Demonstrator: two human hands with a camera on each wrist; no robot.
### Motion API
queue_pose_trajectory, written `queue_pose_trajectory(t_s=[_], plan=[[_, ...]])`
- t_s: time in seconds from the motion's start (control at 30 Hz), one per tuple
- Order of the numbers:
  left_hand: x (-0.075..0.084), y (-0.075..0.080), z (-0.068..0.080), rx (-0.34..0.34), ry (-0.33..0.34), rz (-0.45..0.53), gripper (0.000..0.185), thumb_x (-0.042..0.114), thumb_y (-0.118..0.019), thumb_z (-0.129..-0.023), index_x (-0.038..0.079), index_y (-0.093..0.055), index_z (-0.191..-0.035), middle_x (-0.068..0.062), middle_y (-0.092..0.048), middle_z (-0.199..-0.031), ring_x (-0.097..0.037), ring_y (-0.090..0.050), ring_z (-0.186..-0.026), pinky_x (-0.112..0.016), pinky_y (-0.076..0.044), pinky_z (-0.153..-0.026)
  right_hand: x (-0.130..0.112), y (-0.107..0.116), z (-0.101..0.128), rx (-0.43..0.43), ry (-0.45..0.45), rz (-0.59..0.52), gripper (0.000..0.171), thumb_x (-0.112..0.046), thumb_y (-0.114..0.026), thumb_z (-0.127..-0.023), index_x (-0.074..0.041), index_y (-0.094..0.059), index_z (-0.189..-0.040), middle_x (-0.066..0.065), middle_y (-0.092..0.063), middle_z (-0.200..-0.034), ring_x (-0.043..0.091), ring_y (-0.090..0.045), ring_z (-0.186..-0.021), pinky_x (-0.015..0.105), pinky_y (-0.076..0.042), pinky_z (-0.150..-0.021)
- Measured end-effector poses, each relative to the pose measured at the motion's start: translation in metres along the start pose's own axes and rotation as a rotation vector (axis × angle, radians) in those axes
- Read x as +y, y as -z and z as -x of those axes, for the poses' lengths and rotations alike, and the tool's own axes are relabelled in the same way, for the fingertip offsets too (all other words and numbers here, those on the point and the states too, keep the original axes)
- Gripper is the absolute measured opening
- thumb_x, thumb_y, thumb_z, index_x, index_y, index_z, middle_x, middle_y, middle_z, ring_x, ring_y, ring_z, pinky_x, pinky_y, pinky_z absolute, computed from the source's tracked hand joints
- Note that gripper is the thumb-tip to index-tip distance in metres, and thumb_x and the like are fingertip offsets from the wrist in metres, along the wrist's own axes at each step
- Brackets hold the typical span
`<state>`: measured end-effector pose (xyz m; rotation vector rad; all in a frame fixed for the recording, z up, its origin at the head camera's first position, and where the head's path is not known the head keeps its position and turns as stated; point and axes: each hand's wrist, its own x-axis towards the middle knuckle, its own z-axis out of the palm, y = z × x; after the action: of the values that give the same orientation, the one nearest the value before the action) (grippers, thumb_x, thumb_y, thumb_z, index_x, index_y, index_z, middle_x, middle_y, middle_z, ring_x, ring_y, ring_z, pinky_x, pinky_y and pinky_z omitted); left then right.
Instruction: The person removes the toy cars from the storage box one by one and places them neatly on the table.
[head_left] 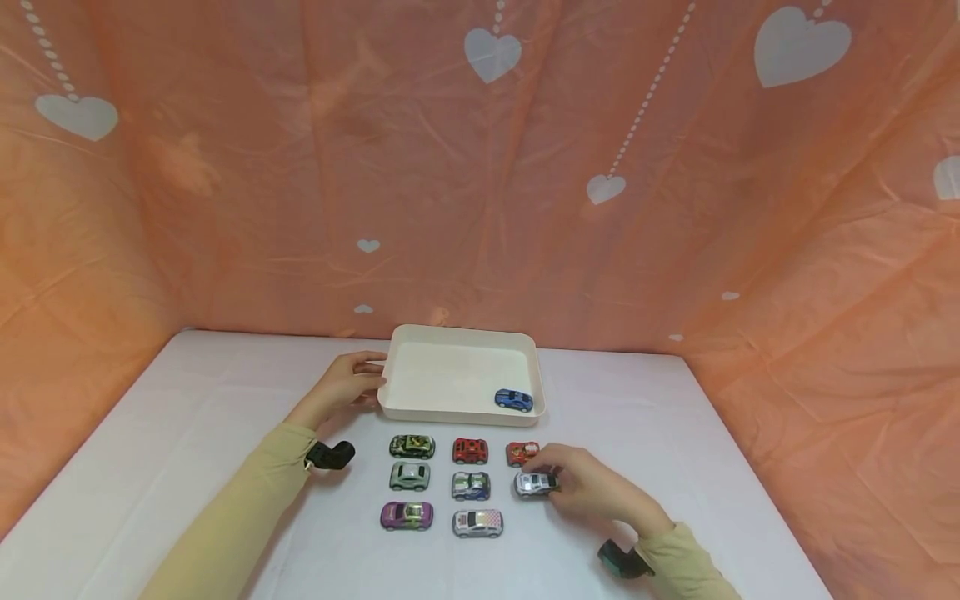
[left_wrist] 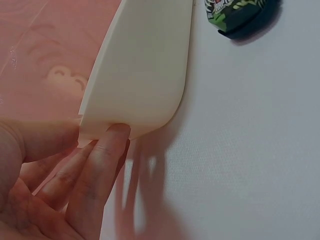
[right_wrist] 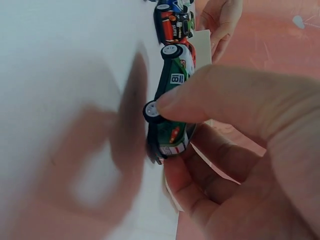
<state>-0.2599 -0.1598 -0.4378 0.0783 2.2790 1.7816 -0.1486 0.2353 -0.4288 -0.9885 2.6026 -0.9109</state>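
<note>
My right hand pinches a toy car between thumb and fingers, at the near right of the rows. In the right wrist view, that toy car shows a green side with the number 18, and the thumb presses by a wheel. At the back, my left hand grips the left end of a white tray. The left wrist view shows the thumb at the tray's rim and a finger against its outer wall. A blue toy car sits in the tray's near right corner.
In front of the tray stand several toy cars in rows: a dark green one, two red ones, a grey-green one, a blue-and-white one, a purple one and a checkered one. An orange curtain hangs behind.
</note>
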Motion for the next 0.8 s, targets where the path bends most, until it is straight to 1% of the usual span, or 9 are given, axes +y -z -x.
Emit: queue_pose_trajectory(t_s=[0.17,0.23,0.53,0.8], plan=[[-0.0018,0.0008,-0.0018,-0.003,-0.001,-0.012,0.050,0.003,-0.059,-0.092,-0.005,-0.042,-0.139,-0.029,-0.053,-0.128,-0.021,-0.066,-0.083,-0.033,-0.056,-0.066,-0.0004,-0.0038,0.0001,0.007,-0.001,0.006,0.046,0.012,-0.064,-0.073,-0.014,-0.066,-0.111,-0.007,-0.063,-0.111,0.011,-0.056,-0.103,0.035,-0.047,-0.093],[-0.0021,0.0013,-0.0020,-0.003,0.001,-0.019,0.051,0.004,-0.060,-0.093,-0.004,-0.042,-0.139,-0.028,-0.053,-0.128,-0.020,-0.067,-0.082,-0.033,-0.056,-0.066,-0.0011,-0.0048,-0.0001,0.004,-0.014,0.019,0.045,0.011,-0.064,-0.075,-0.014,-0.066,-0.112,-0.008,-0.063,-0.112,0.011,-0.055,-0.105,0.035,-0.046,-0.094],[-0.0026,0.0010,-0.0017,0.002,0.007,-0.021,0.051,0.004,-0.060,-0.092,-0.005,-0.041,-0.139,-0.028,-0.053,-0.127,-0.021,-0.066,-0.083,-0.032,-0.056,-0.066,0.0023,-0.0082,-0.0005,-0.006,-0.006,0.048,0.043,0.010,-0.066,-0.074,-0.011,-0.067,-0.112,-0.005,-0.064,-0.112,0.012,-0.055,-0.103,0.035,-0.047,-0.092],[-0.0033,0.0006,-0.0024,0.001,0.002,-0.010,0.051,0.003,-0.060,-0.092,-0.006,-0.041,-0.139,-0.029,-0.053,-0.127,-0.022,-0.066,-0.085,-0.032,-0.056,-0.066,0.0044,-0.0081,-0.0010,-0.021,-0.041,0.036,0.040,0.007,-0.068,-0.078,-0.013,-0.068,-0.113,-0.007,-0.062,-0.115,0.011,-0.053,-0.107,0.033,-0.046,-0.094]])
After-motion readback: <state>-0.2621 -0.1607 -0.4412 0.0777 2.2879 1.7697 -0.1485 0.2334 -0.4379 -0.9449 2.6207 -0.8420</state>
